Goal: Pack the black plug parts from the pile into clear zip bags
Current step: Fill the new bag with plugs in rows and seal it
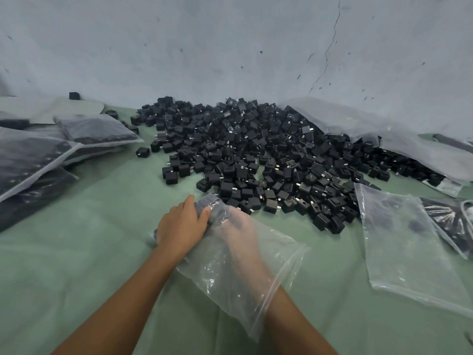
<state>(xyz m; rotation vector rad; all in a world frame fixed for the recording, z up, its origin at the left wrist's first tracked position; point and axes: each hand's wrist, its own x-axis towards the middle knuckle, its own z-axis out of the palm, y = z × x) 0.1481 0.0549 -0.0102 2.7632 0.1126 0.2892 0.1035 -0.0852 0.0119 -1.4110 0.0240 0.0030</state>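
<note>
A big pile of black plug parts (256, 155) covers the middle and right of the green table (76, 265), up against the wall. In front of the pile lies a clear zip bag (230, 285). My left hand (181, 226) presses on the bag's far end from outside, fingers curled over dark plug parts inside it. My right hand (243, 234) is inside the bag up to the wrist, blurred by the plastic; whether it holds anything is hidden.
Filled bags of black parts (38, 155) are stacked at the left. An empty clear zip bag (409, 247) lies flat at the right, over more dark items. A large crumpled plastic sheet (384, 134) drapes the pile's right side. The wall stands close behind.
</note>
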